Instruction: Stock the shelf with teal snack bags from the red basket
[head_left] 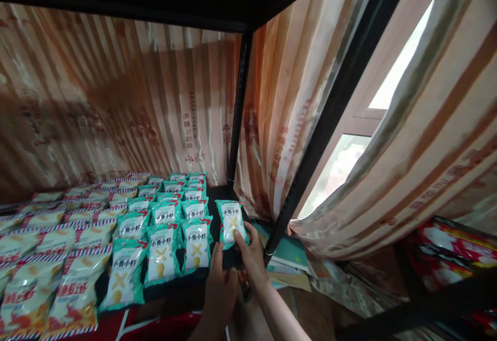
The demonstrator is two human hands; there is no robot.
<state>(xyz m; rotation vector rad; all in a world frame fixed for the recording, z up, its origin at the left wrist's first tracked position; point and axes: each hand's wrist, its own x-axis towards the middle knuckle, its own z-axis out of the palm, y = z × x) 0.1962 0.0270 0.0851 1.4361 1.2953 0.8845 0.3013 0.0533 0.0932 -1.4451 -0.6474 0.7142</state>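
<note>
A teal and white snack bag [232, 221] with red corners stands at the right end of the shelf. My right hand [251, 250] grips its lower right side, thumb on the front. Just below the bag's lower left corner is my left hand [222, 279], its fingers pointing up and partly bent; I see nothing in it. Left of the hands, matching teal snack bags [161, 253] stand in several rows running back. Beyond them, cream snack bags [73, 289] with striped edges fill the left of the shelf.
Dark shelf posts [237, 108] rise at the back corner and at the right front [310, 149]. A striped curtain [174, 92] hangs behind and around the right side. Papers and a green booklet [289, 252] lie beyond the right post. Red packages [458, 253] are at far right.
</note>
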